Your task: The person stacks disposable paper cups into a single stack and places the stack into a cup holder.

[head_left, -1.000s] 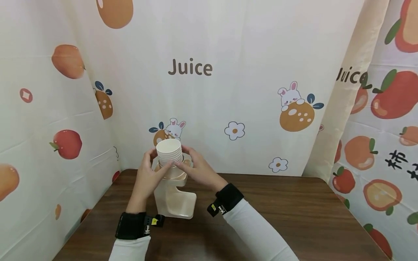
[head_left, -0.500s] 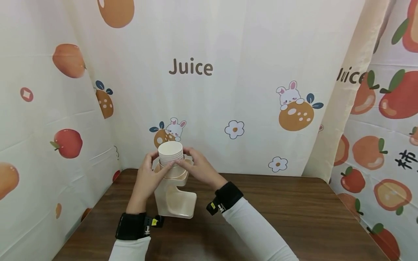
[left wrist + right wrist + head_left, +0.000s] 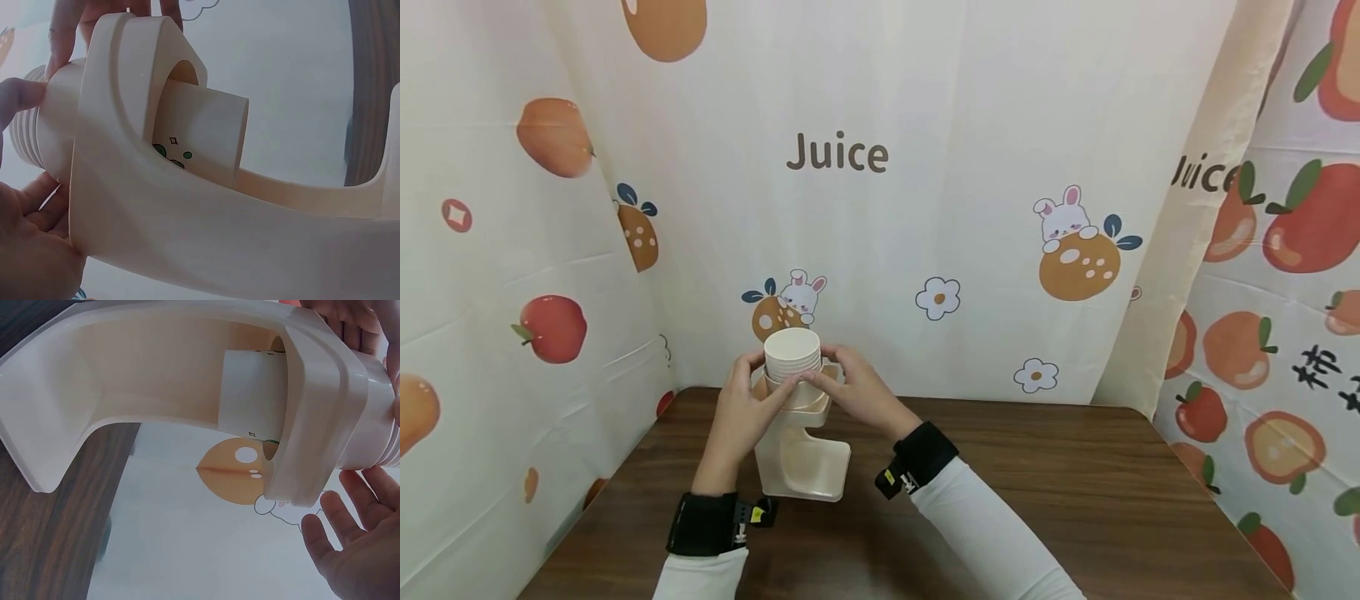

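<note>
A stack of white paper cups [image 3: 792,357] stands upright in the round collar [image 3: 808,395] of a cream cup dispenser [image 3: 812,468] on the table. My left hand [image 3: 740,419] holds the stack's left side, and my right hand [image 3: 867,393] holds it from the right. Both thumbs meet near the front of the stack. In the left wrist view, the lowest cup [image 3: 209,128], with small green prints, pokes out below the dispenser's ring. The right wrist view shows this cup end [image 3: 251,394] too. Parts of the far fingers are hidden behind the cups and collar.
The dispenser stands near the back left of a dark brown wooden table [image 3: 1000,492]. Just behind it hangs a white curtain [image 3: 977,208] printed with fruit, flowers and rabbits. More printed cloth encloses the left and right sides.
The cup stack has sunk lower into the dispenser's collar, and fewer rims show above it. Both hands have come down slightly with it. The dispenser stays in place.
</note>
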{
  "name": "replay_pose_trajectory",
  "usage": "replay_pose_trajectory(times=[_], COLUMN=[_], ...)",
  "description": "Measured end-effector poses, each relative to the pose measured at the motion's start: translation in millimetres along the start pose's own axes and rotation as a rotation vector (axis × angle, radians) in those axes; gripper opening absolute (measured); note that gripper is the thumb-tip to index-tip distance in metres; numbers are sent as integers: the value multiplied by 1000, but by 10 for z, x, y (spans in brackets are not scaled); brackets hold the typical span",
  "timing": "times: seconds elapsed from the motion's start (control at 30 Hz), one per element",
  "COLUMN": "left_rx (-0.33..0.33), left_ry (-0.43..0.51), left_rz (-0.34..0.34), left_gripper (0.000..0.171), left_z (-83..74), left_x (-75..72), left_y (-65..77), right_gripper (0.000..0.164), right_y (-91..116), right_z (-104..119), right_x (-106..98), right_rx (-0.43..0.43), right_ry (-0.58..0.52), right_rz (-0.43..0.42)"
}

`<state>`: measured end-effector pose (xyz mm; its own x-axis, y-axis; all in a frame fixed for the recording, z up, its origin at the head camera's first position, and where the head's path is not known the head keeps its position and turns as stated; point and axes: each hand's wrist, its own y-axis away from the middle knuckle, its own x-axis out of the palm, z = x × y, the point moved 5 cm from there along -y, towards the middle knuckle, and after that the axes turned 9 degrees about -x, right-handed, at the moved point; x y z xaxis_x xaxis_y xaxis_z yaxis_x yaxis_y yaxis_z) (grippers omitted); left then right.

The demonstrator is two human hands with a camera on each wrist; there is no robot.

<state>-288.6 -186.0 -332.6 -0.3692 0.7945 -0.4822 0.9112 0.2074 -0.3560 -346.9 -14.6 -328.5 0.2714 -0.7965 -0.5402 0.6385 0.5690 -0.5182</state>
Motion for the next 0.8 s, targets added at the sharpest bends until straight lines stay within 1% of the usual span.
replay_pose_trajectory(times=[0.27, 0.5, 0.8], left_rx=[-5, -8, -14], left_ry=[-16, -34, -19], left_rz=[-14, -13, -19], left_gripper=[75, 76, 77], left_z=[-6, 10, 24], left_x=[-2, -21, -19], left_y=[15, 24, 15], right_gripper=[58, 56, 53], right_y=[17, 23, 4], right_z=[-2, -7, -29], right_x=[0, 17, 30], right_rx=[11, 7, -7], right_ry=[-12, -2, -17], right_rz=[6, 8, 3])
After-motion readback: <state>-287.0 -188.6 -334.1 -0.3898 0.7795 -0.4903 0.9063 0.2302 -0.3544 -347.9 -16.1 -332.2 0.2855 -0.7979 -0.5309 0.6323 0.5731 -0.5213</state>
